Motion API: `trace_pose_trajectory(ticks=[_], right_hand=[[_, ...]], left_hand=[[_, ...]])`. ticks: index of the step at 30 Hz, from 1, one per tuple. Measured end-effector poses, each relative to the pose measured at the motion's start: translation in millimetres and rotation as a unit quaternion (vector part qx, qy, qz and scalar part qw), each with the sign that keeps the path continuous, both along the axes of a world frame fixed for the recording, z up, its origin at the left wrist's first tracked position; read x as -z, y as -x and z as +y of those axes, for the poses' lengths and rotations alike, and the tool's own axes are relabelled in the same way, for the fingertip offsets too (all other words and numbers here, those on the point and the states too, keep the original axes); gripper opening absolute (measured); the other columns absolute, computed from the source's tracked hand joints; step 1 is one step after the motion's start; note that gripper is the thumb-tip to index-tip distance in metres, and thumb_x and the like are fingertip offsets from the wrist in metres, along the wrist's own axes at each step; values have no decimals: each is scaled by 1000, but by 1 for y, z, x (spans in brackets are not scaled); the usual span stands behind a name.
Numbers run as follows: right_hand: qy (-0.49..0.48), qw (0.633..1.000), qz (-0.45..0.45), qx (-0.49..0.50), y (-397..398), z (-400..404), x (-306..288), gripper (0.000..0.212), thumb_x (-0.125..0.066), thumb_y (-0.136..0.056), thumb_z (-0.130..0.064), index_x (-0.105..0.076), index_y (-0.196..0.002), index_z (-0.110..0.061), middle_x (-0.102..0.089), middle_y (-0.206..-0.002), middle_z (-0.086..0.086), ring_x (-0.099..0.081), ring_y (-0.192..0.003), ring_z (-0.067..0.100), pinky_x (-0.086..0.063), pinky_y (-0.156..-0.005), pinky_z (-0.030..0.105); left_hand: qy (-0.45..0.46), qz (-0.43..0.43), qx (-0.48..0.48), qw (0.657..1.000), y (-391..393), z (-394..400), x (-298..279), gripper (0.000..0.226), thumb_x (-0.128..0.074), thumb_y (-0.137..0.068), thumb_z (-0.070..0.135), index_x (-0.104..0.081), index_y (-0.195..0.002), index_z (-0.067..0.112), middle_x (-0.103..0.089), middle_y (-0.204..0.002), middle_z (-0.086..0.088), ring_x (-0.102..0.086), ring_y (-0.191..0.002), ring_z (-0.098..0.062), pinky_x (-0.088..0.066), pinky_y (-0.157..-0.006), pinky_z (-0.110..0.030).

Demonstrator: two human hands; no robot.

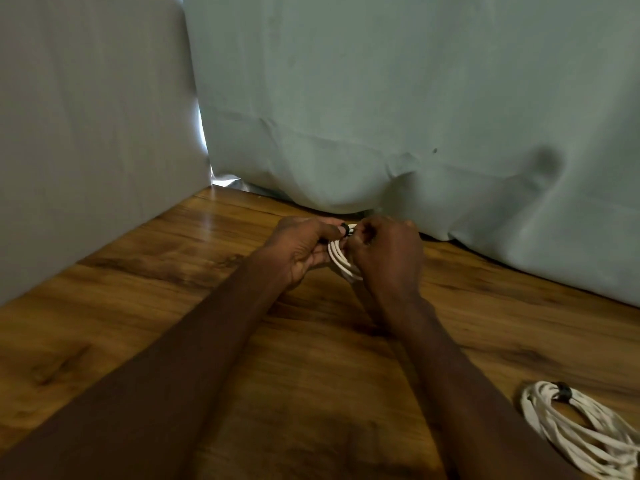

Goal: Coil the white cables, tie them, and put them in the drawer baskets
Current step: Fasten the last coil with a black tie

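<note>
Step in hand: tying, as I judge it; the coiling of this cable looks done and I am fastening the tie round it
Cable being tied: a small coil of white round cable [338, 257] held up between my two hands, above the wood-grain brown desk [145, 306] and near its far edge; several loops show side by side, curving down from my fingers
Tie: a small black band [344, 226] sits at the top of the coil, right where my fingertips meet; whether it is fully wrapped or only half on, I cannot tell
Left grip: my left hand [300, 249] is curled round the coil's left side, thumb and forefinger pinching at the black band; grasping the coil
Right grip: my right hand [388, 256] is clenched on the coil's right side, its fingers bent in toward the band; its back hides most of what the fingertips do
Finished bundle: a second coil of flat white cable [581, 434] lies on the desk at my near right, well apart from my hands, with its own black tie [561, 391] round the top; tied but not yet put away
Surroundings: pale blue-green cloth curtain [398, 109] hangs behind the desk; a grey-white panel [90, 133] stands on the left
Drawer baskets: not in view
Next move calls for: closing the band snugly without letting the loops spring apart; then both bundles need carrying to the baskets
</note>
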State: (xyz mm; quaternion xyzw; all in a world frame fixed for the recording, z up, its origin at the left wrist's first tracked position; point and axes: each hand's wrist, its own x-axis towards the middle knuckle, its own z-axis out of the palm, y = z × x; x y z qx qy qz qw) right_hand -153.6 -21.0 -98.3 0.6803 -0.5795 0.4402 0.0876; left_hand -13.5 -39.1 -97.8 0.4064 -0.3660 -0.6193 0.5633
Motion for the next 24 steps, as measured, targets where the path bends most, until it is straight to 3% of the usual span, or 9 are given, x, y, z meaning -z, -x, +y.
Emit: trace_pose_trajectory(ticks=[4, 13, 19, 24], right_hand=[[0, 1000, -25, -7, -1, 0, 0, 14, -67, -81, -25, -79, -87, -21, -75, -80, 0, -67, -77, 26, -55, -67, 39], [1, 999, -45, -13, -2, 3, -2, 9, -70, -83, -18, -78, -86, -19, -75, -81, 2, -67, -78, 25, -56, -69, 40], [17, 1000, 0, -15, -2, -3, -1, 12, -67, -88, -15, -79, -92, -14, -73, -90, 8, -64, -87, 29, -48, -71, 38], [26, 999, 5, -36, -6, -3, 0, 13, -71, -85, -13, -80, -94, -15, -74, -93, 8, -64, -90, 30, -42, -75, 35]], left_hand=[[2, 2, -6, 1000, 1, 2, -1, 24, -67, -89, -9, -71, -112, -7, -76, -100, -25, -76, -77, -27, -64, -67, -37], [15, -7, -1, 1000, 2, 5, -2, 24, -69, -88, -9, -71, -112, -6, -77, -95, -22, -77, -75, -27, -64, -69, -37], [24, -11, 8, 1000, 2, 3, 0, 25, -70, -89, -7, -71, -114, -6, -77, -102, -23, -77, -82, -27, -64, -77, -39], [21, 3, 16, 1000, -1, 2, 3, 19, -66, -91, -7, -74, -108, -5, -77, -99, -22, -77, -79, -24, -64, -70, -35]])
